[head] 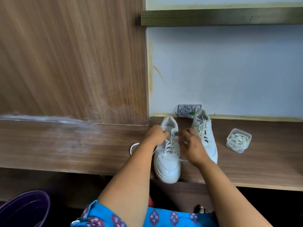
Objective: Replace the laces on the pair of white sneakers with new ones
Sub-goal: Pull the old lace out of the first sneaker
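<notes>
A loose white lace end loops out on the wooden ledge beside my left forearm. My left hand sits at the upper eyelets of the nearer sneaker, fingers curled together and, as far as I can tell, pinching the lace at the top row; the exact pinch is too small to be sure of. That shoe stands toe toward me, its toe just over the ledge's front edge, with crossed lacing below my fingers. My right hand is at the shoe's other side, thumb and forefinger drawn toward the same eyelet row, the other fingers loosely curled; another lace end trails out under my wrist. I judge I am working the lace at the top of this first shoe, though whether it is going out or in I cannot tell. The second sneaker stands just beside it, fully laced and untouched. Well to the right sits a clear plastic tub of coiled white laces. Next I need a steady pull through one eyelet at a time, holding the shoe still.
</notes>
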`<action>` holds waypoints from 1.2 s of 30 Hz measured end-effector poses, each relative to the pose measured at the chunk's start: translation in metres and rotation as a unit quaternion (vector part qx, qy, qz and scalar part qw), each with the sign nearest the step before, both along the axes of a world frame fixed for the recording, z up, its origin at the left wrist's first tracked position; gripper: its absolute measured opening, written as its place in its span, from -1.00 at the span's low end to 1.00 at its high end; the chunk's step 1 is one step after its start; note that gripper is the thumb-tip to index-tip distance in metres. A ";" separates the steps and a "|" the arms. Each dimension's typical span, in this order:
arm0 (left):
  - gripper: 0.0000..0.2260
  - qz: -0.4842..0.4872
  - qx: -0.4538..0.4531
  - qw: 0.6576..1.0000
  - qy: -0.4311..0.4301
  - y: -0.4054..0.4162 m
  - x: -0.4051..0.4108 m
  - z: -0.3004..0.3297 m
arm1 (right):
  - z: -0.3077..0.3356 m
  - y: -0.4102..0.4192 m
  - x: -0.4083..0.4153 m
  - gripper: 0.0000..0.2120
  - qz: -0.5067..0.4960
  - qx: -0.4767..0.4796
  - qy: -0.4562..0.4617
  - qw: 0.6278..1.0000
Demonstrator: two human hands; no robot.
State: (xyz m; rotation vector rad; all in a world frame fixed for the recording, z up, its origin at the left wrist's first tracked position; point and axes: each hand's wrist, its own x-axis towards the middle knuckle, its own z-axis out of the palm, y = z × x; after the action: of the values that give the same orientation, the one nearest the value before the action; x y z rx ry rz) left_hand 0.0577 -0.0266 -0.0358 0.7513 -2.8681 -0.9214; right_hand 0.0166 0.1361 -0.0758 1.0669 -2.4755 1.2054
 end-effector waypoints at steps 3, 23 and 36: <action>-0.70 0.005 0.031 0.999 0.026 -0.010 0.001 -0.006 | -0.007 -0.032 0.004 -0.80 -0.005 0.033 0.019 0.999; -0.74 -0.033 0.129 0.990 0.054 -0.022 0.000 -0.018 | 0.014 -0.017 -0.004 -0.54 -0.028 -0.090 -0.209 0.973; -0.73 -0.037 0.072 0.995 0.050 -0.016 0.003 -0.012 | 0.011 -0.022 0.000 -0.71 -0.047 -0.248 -0.190 0.949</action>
State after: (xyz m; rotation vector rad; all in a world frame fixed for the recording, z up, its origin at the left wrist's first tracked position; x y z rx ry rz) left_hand 0.0605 -0.0430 -0.0478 0.5933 -2.7823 -1.1505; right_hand 0.0167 0.1137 -0.0650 0.6178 -2.2260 2.0116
